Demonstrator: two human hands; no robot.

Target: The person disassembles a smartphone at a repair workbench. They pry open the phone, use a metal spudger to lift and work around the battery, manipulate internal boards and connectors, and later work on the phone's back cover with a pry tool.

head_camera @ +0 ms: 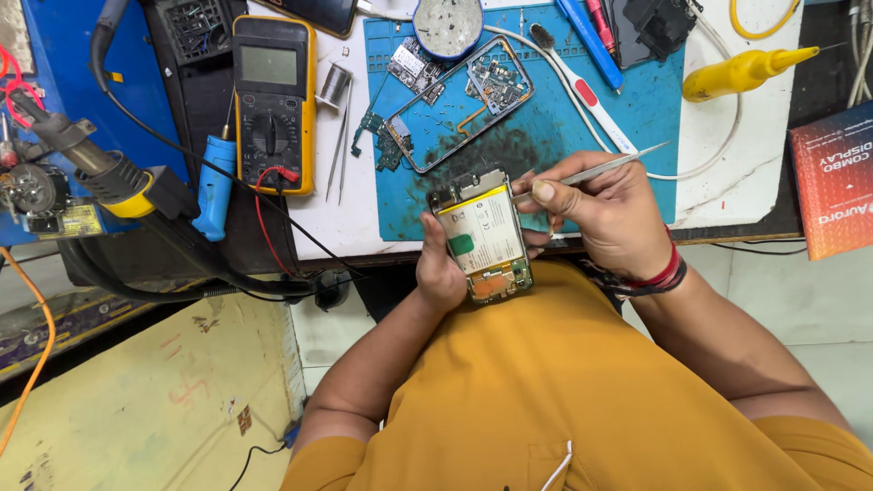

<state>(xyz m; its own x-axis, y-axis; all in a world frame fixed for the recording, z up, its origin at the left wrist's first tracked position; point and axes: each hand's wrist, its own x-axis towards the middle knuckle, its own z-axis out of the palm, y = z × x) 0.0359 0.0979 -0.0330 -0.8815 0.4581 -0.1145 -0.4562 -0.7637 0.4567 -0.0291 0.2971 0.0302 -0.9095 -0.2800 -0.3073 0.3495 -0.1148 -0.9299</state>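
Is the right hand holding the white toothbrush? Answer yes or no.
No: the right hand grips metal tweezers beside the opened phone, while the toothbrush lies on the blue mat.

A phone repair workshop is showing here: a multimeter (274,100) and hot-air gun (86,164) are lying beside a blue mat (637,118) holding a stripped phone frame (459,105), tweezers (338,150) and brush (582,86).
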